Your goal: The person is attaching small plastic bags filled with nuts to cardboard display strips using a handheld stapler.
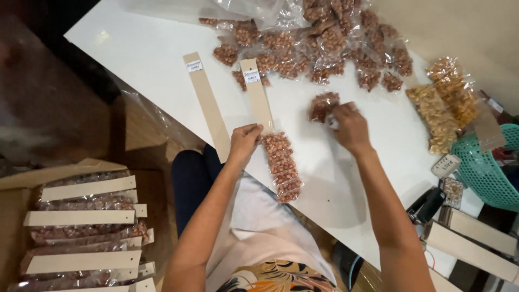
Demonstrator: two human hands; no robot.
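**Two hands on packets of peanuts at a white table**

Nearest the camera, at 8 o'clock, an open cardboard box holds finished strips: clear packets of reddish peanuts fixed to long tan cards, stacked crosswise. At 5 o'clock, a black stapler lies on the table edge beside more blank tan cards.

Just below the picture's centre, the left hand is curled with fingers pressed down on the lower end of a tan card strip, right where a column of peanut packets is attached; the packets run from the hand toward 6 o'clock. The strip itself points toward 12 o'clock and carries a small white label at its far end. A second card strip, bare apart from its label, lies just beside it toward 9 o'clock, on the white table.

At 1 o'clock from the left hand, the right hand is closed in a pinch on a single small packet of peanuts, which rests on the table, well apart from the strip.

Farther out, at 12 to 1 o'clock, a loose heap of small peanut packets spreads across the table. At 3 o'clock, bags of yellowish snacks lean against a teal plastic basket.
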